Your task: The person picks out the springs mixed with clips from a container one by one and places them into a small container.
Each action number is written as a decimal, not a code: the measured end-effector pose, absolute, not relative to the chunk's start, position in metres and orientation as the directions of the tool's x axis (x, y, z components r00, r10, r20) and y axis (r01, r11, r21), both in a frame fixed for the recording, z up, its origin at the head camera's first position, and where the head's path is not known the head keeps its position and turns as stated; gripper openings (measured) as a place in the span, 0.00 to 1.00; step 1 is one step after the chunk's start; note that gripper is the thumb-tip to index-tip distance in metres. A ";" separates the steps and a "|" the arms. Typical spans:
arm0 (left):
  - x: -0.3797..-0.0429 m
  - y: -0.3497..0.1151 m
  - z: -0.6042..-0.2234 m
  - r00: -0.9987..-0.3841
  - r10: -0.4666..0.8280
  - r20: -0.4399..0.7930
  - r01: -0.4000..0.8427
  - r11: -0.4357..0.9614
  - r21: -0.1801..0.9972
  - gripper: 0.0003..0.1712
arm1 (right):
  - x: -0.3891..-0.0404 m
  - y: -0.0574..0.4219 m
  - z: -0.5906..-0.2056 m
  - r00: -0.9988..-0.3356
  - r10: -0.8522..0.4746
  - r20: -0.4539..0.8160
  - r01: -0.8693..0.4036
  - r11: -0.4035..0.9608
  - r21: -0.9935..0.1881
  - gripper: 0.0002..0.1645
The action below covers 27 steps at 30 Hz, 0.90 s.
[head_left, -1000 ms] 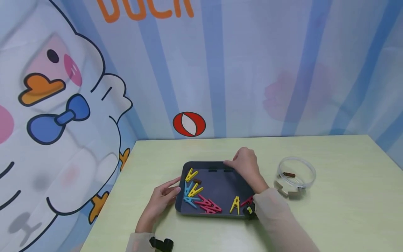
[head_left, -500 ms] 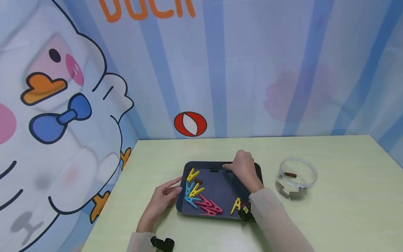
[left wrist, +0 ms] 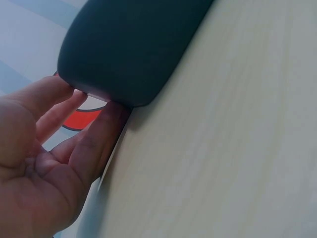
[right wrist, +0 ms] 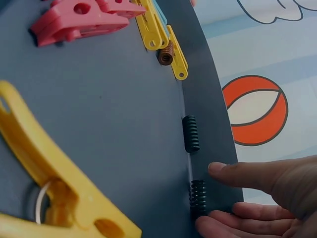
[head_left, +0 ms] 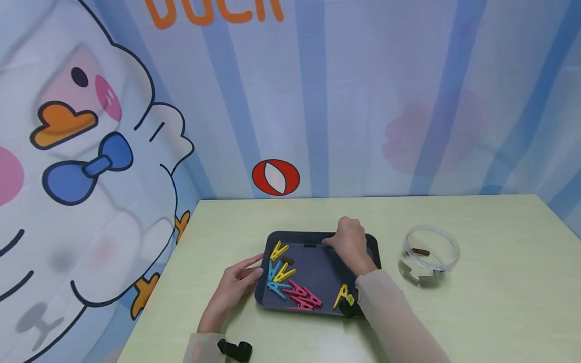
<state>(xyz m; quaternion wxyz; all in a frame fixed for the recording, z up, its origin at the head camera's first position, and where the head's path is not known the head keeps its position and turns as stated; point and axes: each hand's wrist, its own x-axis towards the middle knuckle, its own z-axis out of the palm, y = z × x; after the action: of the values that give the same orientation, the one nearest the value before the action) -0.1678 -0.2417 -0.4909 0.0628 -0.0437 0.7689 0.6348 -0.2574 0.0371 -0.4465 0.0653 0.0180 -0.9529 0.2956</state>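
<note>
My left hand (head_left: 237,282) is at the left side of a dark grey tray (head_left: 317,308), its fingertips and thumb (left wrist: 111,119) against the outer wall. Over the far edge, my right hand (head_left: 350,244) reaches into the tray. Its thumb and fingers stand apart, one fingertip right at the end of a black coil spring (right wrist: 197,197). Another black spring (right wrist: 191,134) lies farther along the same wall. A brown spring (right wrist: 166,53) rests among yellow clothespins (head_left: 284,273), blue clothespins (head_left: 277,289) and pink clothespins (head_left: 305,296). One more yellow clothespin (head_left: 341,295) sits at the near right, beside the wrist camera.
Right of the tray on the pale table (head_left: 499,282) stands a clear round container (head_left: 431,264) with a brown piece (head_left: 420,251) in it. A printed backdrop (head_left: 363,101) with a duck rises behind the table.
My right hand has shifted slightly toward me and covers the right-hand black spring in the head view. Its wrist now hides the pink clothespin at the near right. The left hand stays put.
</note>
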 end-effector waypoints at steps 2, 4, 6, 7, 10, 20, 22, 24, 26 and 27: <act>-0.168 -0.242 -0.490 -0.988 0.009 -0.154 -0.149 0.189 0.971 0.25 | -0.258 0.037 -0.447 -0.990 0.006 0.139 -0.073 0.827 -0.557 0.26; -0.168 -0.242 -0.490 -0.988 0.006 -0.155 -0.151 0.187 0.971 0.25 | -0.258 0.036 -0.448 -0.990 0.003 0.142 -0.076 0.831 -0.551 0.27; -0.168 -0.241 -0.490 -0.988 0.003 -0.157 -0.154 0.186 0.970 0.25 | -0.258 0.036 -0.448 -0.989 -0.001 0.145 -0.081 0.836 -0.544 0.29; -0.168 -0.241 -0.490 -0.987 0.004 -0.158 -0.154 0.187 0.970 0.25 | -0.258 0.036 -0.448 -0.989 -0.004 0.146 -0.084 0.837 -0.541 0.31; -0.168 -0.241 -0.490 -0.987 0.008 -0.158 -0.154 0.188 0.970 0.25 | -0.257 0.035 -0.448 -0.989 -0.008 0.151 -0.089 0.841 -0.533 0.34; -0.168 -0.240 -0.490 -0.989 0.006 -0.149 -0.145 0.192 0.971 0.25 | -0.259 0.035 -0.447 -0.993 -0.011 0.117 -0.071 0.849 -0.523 0.31; -0.167 -0.240 -0.490 -0.989 0.004 -0.149 -0.145 0.194 0.970 0.25 | -0.259 0.035 -0.447 -0.995 -0.013 0.096 -0.062 0.847 -0.529 0.27; -0.167 -0.240 -0.490 -0.989 0.001 -0.151 -0.147 0.195 0.970 0.25 | -0.260 0.036 -0.447 -0.996 -0.018 0.083 -0.060 0.844 -0.533 0.23; -0.167 -0.240 -0.489 -0.988 0.000 -0.155 -0.152 0.189 0.970 0.25 | -0.260 0.036 -0.447 -0.997 -0.024 0.079 -0.062 0.843 -0.534 0.20; -0.168 -0.240 -0.489 -0.988 -0.001 -0.157 -0.154 0.186 0.970 0.25 | -0.260 0.036 -0.447 -0.997 -0.028 0.079 -0.066 0.842 -0.535 0.20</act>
<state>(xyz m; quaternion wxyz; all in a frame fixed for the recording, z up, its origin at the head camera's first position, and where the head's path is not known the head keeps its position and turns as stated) -0.1677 -0.2400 -0.4893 0.0603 -0.0504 0.7676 0.6361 -0.2599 0.0364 -0.4468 0.0338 0.0245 -0.9591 0.2800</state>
